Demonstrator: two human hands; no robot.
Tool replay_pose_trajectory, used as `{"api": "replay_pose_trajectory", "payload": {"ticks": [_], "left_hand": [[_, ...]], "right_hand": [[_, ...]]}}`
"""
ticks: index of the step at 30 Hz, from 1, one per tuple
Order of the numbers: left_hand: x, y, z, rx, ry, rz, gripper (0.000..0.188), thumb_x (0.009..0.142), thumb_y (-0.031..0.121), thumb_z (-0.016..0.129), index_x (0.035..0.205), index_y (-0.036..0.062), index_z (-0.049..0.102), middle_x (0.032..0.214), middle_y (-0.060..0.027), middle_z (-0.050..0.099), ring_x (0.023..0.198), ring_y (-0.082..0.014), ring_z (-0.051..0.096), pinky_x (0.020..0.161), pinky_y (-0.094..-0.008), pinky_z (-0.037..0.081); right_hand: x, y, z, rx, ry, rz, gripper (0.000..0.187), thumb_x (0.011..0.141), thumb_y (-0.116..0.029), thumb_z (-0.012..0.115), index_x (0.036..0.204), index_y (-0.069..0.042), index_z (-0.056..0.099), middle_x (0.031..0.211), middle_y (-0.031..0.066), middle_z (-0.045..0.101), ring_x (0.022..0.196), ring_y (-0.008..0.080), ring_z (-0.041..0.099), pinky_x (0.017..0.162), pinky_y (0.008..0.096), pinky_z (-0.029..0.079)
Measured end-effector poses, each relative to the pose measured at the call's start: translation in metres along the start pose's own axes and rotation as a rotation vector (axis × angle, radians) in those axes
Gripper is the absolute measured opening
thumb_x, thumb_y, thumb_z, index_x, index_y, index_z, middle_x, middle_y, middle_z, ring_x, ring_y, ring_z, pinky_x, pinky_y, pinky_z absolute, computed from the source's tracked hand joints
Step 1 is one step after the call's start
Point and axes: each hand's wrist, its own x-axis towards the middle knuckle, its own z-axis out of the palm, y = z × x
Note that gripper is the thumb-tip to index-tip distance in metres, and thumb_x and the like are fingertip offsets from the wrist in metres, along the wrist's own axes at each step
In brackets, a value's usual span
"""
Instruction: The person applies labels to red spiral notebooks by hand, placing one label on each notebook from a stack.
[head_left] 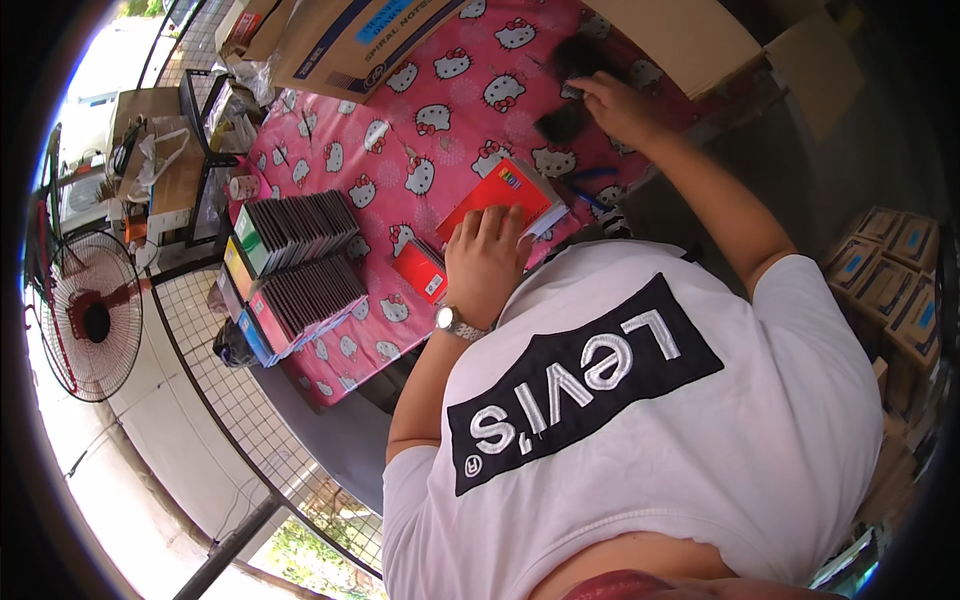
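Observation:
My left hand (487, 250), with a silver watch at the wrist, lies with its fingers stretched out over the lower edge of a red-covered notebook (497, 196). White page edges show along the notebook's right side. A smaller red booklet or box (420, 270) is just left of the same hand. Farther off to the right, my right hand (618, 108) has its fingers closed at a dark, blurred thing (562, 122) over the table. Motion smears this thing, and its kind cannot be made out. A darker smear (580, 58) lies just beyond the fingertips.
Two rows of dark-edged notebooks (305, 295) stand on the pink patterned tablecloth (425, 175) at the left. A large carton (350, 50) is at the back, an open carton (690, 45) at the back right. Blue-handled scissors or pens (592, 198) lie near the table edge. A fan (95, 320) stands left.

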Motion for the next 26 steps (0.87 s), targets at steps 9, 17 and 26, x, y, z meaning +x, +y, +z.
{"api": "replay_pose_trajectory", "payload": {"ticks": [9,17,26], "left_hand": [[0.018,-0.017,-0.005,-0.168,-0.203,0.006,0.025,0.079,0.022,0.076,0.101,0.0104,0.073,0.084,-0.0039,0.067,0.074,-0.0232,0.066,0.063,-0.0359,0.053],[0.024,-0.019,-0.021,-0.260,-0.226,-0.024,0.024,0.082,0.013,0.070,0.106,0.0114,0.069,0.093,-0.0060,0.069,0.079,-0.0270,0.067,0.065,-0.0399,0.054],[0.019,-0.013,-0.004,-0.008,0.120,-0.112,0.032,0.087,0.005,0.058,0.119,0.0102,0.060,0.104,-0.0144,0.066,0.102,-0.0322,0.062,0.096,-0.0464,0.042]], "right_hand": [[-0.020,-0.044,-0.014,0.325,-0.037,-0.131,0.026,0.092,-0.008,0.057,0.115,-0.005,0.068,0.100,0.0166,0.066,0.090,0.0336,0.065,0.083,0.0397,0.052],[-0.026,-0.091,-0.044,0.462,-0.204,-0.170,0.027,0.090,-0.010,0.065,0.116,-0.011,0.071,0.089,0.0106,0.066,0.081,0.0257,0.062,0.077,0.0371,0.050],[-0.018,-0.135,-0.046,0.336,0.038,-0.422,0.027,0.083,-0.014,0.074,0.111,-0.015,0.075,0.087,0.0048,0.067,0.079,0.0219,0.061,0.075,0.0365,0.049]]}}
